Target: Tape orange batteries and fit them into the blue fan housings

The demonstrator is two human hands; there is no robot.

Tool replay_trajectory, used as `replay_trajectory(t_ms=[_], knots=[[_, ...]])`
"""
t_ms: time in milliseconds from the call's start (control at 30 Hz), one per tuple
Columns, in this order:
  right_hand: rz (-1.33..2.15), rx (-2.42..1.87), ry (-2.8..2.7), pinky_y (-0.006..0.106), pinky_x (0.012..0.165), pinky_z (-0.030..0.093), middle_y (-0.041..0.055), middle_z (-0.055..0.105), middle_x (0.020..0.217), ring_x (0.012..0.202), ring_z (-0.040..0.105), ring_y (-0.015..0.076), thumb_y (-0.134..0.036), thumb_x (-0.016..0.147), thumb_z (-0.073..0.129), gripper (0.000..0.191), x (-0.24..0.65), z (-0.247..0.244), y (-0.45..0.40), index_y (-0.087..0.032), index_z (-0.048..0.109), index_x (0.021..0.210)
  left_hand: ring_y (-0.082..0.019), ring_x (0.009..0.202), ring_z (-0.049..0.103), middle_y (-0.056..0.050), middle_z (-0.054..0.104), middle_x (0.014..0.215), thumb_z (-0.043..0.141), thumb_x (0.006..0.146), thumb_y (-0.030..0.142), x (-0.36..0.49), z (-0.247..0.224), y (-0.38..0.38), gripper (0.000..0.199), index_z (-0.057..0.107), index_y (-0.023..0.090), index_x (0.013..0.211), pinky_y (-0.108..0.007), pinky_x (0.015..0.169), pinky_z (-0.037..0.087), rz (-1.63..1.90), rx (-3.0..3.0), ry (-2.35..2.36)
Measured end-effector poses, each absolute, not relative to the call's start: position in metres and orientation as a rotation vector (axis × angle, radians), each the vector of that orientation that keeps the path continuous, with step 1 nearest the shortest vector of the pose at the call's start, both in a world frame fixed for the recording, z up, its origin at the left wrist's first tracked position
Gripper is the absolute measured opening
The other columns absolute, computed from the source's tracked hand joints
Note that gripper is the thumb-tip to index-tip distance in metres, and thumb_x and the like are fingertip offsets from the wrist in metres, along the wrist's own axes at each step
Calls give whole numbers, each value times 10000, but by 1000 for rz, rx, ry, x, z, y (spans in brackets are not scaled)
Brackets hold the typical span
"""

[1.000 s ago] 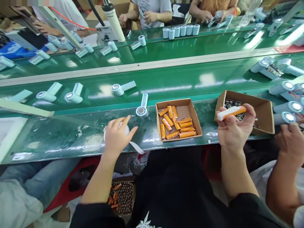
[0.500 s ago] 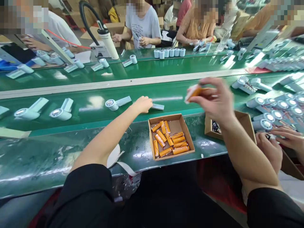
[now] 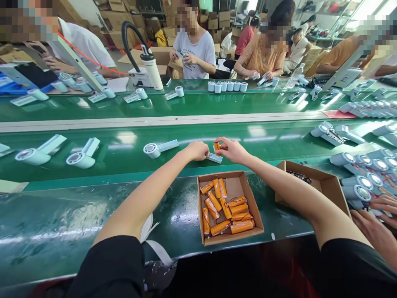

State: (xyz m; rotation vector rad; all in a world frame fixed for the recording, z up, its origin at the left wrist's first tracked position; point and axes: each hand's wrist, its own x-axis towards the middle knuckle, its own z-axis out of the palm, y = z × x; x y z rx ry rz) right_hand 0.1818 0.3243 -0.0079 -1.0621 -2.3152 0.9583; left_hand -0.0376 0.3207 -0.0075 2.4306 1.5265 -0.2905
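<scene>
Over the green belt, my left hand (image 3: 197, 151) is closed on a light blue handheld fan (image 3: 214, 158); its handle points right, and the hand hides the rest. Just right of it my right hand (image 3: 234, 151) pinches an orange battery (image 3: 216, 147) with a whitish side, close above the handle. I cannot tell whether the battery touches the handle. Nearer to me, a shallow cardboard box (image 3: 257, 216) holds several orange wrapped batteries with thin wires. Another light blue fan (image 3: 151, 150) lies on the belt to the left of my hands.
More fans (image 3: 81, 158) lie on the belt at left, and many crowd the right side. A second cardboard box (image 3: 330, 188) with dark parts stands under my right forearm. A co-worker's hands (image 3: 376, 225) work at far right. White tape (image 3: 159, 251) hangs over the front edge.
My right hand has moved left and forward with the orange battery, from above the bench to the fan at my left hand. My left hand stays on the fan. The view has tilted up.
</scene>
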Motion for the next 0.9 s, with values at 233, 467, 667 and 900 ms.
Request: replay_trajectory(t_ms=[233, 467, 667, 900], knots=[[794, -1119, -2519, 270, 812, 498, 11, 814, 979, 890, 748, 196, -290, 964, 649, 378, 192, -20, 330, -235, 592, 1333, -215, 968, 699, -35, 780, 1084, 592, 914, 330, -38, -9, 330, 205, 729, 273, 1056, -276, 827, 474, -100, 2344, 1521], [330, -1086, -2989, 293, 791, 476, 56, 795, 1140, 952, 747, 249, -328, 1054, 540, 330, 188, -17, 314, -292, 607, 1375, -251, 929, 690, -96, 759, 1018, 561, 952, 319, -19, -22, 335, 202, 698, 219, 1062, -308, 805, 464, -1, 2299, 1636], [193, -1464, -2953, 328, 755, 508, 129, 778, 1120, 950, 749, 312, -473, 1050, 525, 499, 182, -12, 308, -309, 494, 1521, -221, 943, 674, -60, 766, 1029, 570, 938, 261, -14, -22, 338, 151, 697, 226, 1013, -282, 771, 440, 111, 2276, 1632], [165, -1424, -3084, 427, 881, 547, 156, 739, 1247, 1131, 707, 364, -587, 992, 572, 487, 161, -12, 317, -350, 657, 1409, -211, 956, 686, -79, 779, 1044, 568, 951, 203, -6, -17, 332, 176, 702, 194, 1066, -284, 821, 476, 272, 2207, 1653]])
